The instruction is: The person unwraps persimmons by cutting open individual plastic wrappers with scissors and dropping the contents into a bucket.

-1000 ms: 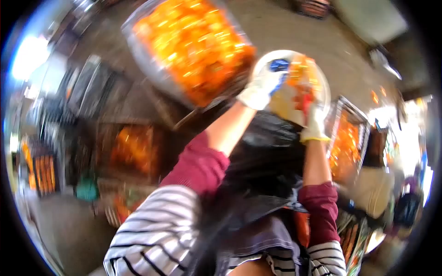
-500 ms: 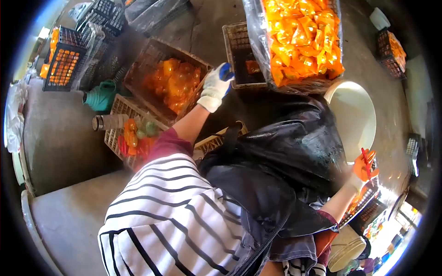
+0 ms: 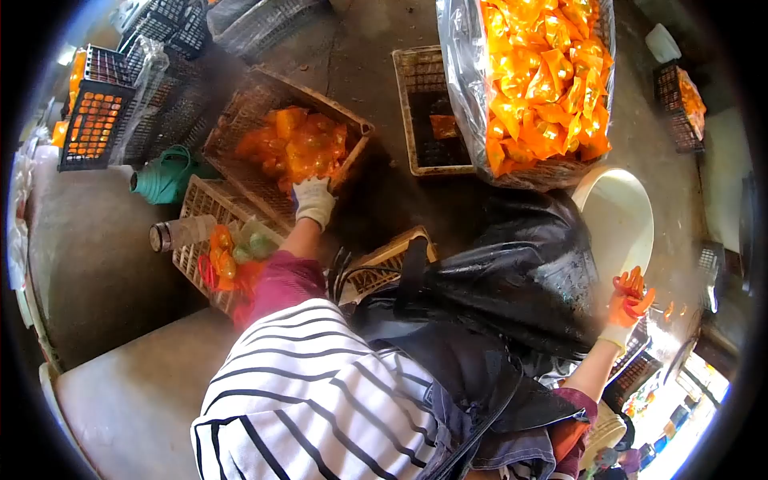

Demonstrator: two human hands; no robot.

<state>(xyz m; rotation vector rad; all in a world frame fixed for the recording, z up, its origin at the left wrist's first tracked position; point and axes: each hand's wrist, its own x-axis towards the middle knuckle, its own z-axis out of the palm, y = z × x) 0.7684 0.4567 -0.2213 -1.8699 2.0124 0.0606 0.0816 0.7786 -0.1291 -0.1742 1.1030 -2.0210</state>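
My left hand (image 3: pixel 314 202), in a white glove with a blue palm, reaches down into a brown plastic crate (image 3: pixel 352 148). It is at the near edge of a heap of shiny orange packets (image 3: pixel 298 144). Its fingers appear apart, though their tips are partly hidden and I see nothing held. Out to the right, my right hand (image 3: pixel 624 316) wears a glove with orange fingers. Its fingers are closed around a slim red tool (image 3: pixel 642 306), whose exact kind I cannot make out. Beside that hand stands a deep cream tub (image 3: pixel 646 208).
A lined crate piled with orange packets (image 3: pixel 548 88) is ahead. Left of it sits a dark crate (image 3: pixel 422 72) with one packet inside. A green jug (image 3: pixel 162 178), a clear bottle (image 3: pixel 184 233) and a pale crate (image 3: pixel 192 212) are at left. A black apron (image 3: pixel 512 272) covers my lap.
My left hand has moved down and left, from above the brown crate's right rim to the packets inside. My right hand still holds the red tool, now turned differently. The view has shifted slightly.
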